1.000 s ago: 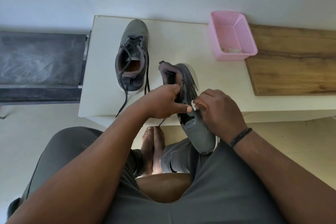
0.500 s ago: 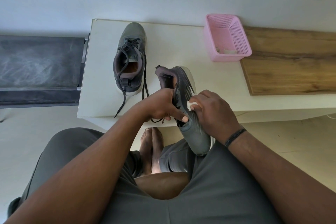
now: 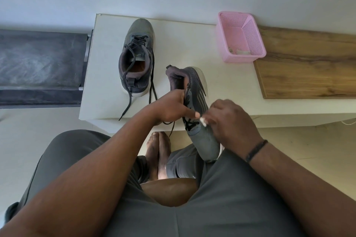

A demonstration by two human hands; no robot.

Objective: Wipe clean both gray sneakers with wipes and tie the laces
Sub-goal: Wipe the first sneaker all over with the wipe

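With the left hand (image 3: 171,107) gripping the gray sneaker (image 3: 196,109) propped toe-down on the lap and the right hand (image 3: 231,123) pinching a small wipe (image 3: 202,120) against its side, hard rubbing could twist the shoe loose.

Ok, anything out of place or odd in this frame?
Only the laces. The sneaker on the table has its black laces untied, one trailing to the table's front edge. The held sneaker, gripped by the left hand, has a loose lace hanging below. Nothing spilled or damaged.
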